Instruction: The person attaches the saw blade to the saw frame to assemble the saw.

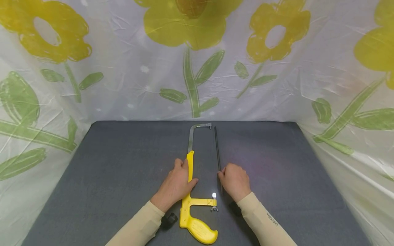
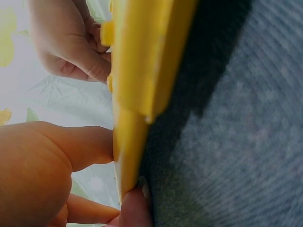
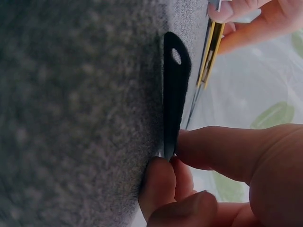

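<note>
1. Head view: your left hand (image 1: 176, 184) grips the yellow saw frame (image 1: 191, 191) lying on the grey mat (image 1: 107, 177); your right hand (image 1: 234, 181) pinches the black blade (image 1: 217, 148) lying just beside it.
2. Left wrist: your thumb and fingers clasp the frame (image 2: 142, 71).
3. Right wrist: your fingertips (image 3: 158, 182) pinch the blade (image 3: 174, 94) against the mat.
</note>
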The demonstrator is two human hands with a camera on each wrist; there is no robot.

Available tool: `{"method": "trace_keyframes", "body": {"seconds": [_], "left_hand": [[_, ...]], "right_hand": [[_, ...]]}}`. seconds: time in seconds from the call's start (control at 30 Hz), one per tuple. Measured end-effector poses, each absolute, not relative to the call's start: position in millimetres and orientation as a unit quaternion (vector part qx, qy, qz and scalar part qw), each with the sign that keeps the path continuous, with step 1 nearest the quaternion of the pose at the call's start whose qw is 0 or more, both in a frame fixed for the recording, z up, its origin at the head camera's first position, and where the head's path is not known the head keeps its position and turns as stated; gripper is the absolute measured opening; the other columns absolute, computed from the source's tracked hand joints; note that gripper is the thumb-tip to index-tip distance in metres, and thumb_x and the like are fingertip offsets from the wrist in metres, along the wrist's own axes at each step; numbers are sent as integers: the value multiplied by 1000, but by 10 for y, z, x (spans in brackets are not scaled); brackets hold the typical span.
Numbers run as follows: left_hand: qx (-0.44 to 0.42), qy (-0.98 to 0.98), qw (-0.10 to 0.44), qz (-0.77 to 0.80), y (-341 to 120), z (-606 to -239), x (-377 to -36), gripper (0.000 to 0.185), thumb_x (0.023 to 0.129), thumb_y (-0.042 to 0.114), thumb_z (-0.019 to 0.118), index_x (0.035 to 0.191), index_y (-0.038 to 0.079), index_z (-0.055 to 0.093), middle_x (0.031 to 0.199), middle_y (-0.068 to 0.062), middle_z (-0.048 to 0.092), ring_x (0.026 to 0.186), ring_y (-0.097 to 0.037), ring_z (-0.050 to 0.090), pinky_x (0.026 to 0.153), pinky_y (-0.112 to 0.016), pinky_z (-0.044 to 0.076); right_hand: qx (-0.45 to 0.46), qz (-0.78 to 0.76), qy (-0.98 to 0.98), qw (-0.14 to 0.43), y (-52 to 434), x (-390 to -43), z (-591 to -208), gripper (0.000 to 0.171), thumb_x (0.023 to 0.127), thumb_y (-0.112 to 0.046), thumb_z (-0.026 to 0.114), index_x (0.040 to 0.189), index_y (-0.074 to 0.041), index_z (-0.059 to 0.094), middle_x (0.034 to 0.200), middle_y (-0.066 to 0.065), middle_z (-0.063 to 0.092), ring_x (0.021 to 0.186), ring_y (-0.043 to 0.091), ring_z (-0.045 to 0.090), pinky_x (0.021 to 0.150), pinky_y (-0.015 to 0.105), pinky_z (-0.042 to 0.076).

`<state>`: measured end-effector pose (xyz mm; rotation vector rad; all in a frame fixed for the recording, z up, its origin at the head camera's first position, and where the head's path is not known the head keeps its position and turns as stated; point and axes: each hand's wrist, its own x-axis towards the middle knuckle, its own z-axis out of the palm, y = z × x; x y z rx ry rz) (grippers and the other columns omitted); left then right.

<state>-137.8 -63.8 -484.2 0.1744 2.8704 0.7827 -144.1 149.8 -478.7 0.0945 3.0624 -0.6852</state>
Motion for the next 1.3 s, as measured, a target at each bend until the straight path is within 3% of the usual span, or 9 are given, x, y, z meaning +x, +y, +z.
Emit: {"method": "trace_keyframes", "body": {"seconds": [0.23,0.43,0.53,0.77,1.3], "left_hand": [[64,960,76,263,-651,-4846,-1382,86,96,32,84,161,-6,42,131,-20,48,56,-15,51,51,-23,45],[62,961,75,259,-645,-4849,-1380,87,96,32,84,162,-6,42,131,-20,49,59,-15,52,52,-23,45],[60,961,77,259,-636,-4849,-1377,86,96,32,84,162,-5,42,131,-20,49,60,-15,53,53,-22,46],[58,960,79,263,-633,-4844,-1375,86,96,32,84,162,-4,41,133,-20,49,59,-15,53,53,-23,46],[62,959,80,266,-637,-4835,-1362,85,97,32,84,161,-6,43,135,-21,48,60,-15,53,53,-23,47]], "right_hand": [[31,-232,972,0,1504,-1461,-4768,37,96,-22,79,61,-20,67,59,-5,59,56,17,56,52,37,44],[35,-261,965,5,1553,-1502,-4787,13,94,-20,80,87,-10,76,83,4,75,70,20,64,69,45,54],[29,-271,962,22,1587,-1520,-4784,13,97,-20,77,96,-7,76,91,7,76,74,20,65,73,44,54],[24,-301,951,62,1622,-1545,-4753,15,102,-17,71,92,-7,74,81,3,67,68,17,56,63,31,43],[6,-328,942,74,1591,-1506,-4722,12,103,-13,69,95,-5,70,85,6,67,74,19,57,66,32,45]]}}
